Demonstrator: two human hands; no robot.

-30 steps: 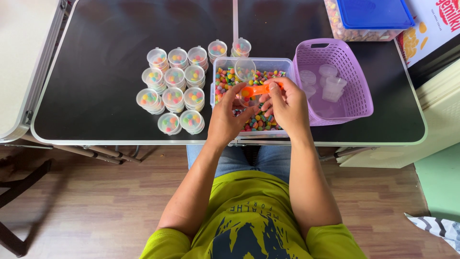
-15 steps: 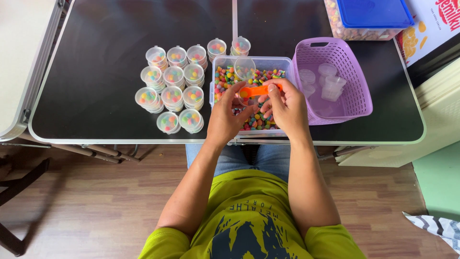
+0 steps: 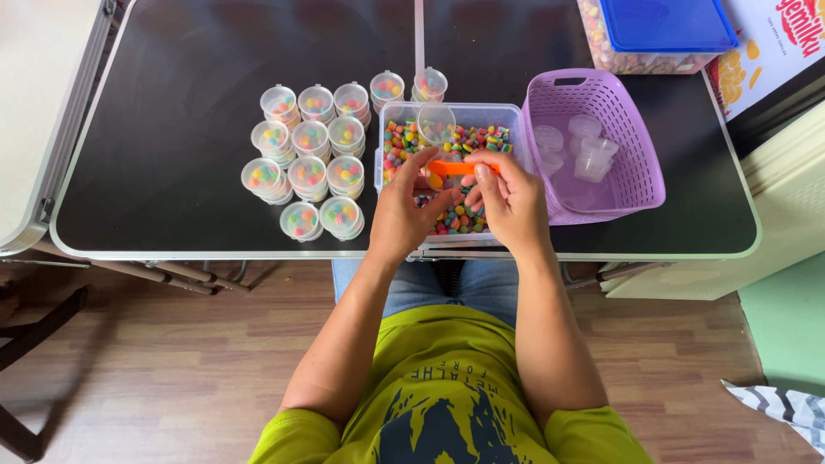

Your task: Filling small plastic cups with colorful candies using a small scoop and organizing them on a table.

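Observation:
My right hand (image 3: 513,199) pinches the handle of a small orange scoop (image 3: 453,167) over a clear plastic tub (image 3: 451,112) full of colourful candies (image 3: 397,141). My left hand (image 3: 404,209) holds a small clear cup (image 3: 436,184) just under the scoop's bowl; my fingers hide most of the cup. The cup's round lid (image 3: 436,122) hangs open above it. Both hands meet above the tub's middle.
Several small lidded cups filled with candies (image 3: 314,163) stand in rows left of the tub. A purple basket (image 3: 632,167) with empty clear cups (image 3: 586,146) sits to the right. A blue-lidded container (image 3: 657,33) is at the back right. All rest on a black folding table (image 3: 172,129).
The scoop has tipped slightly and shifted a little left and down toward the cup. Both hands stay over the tub with hardly any other movement.

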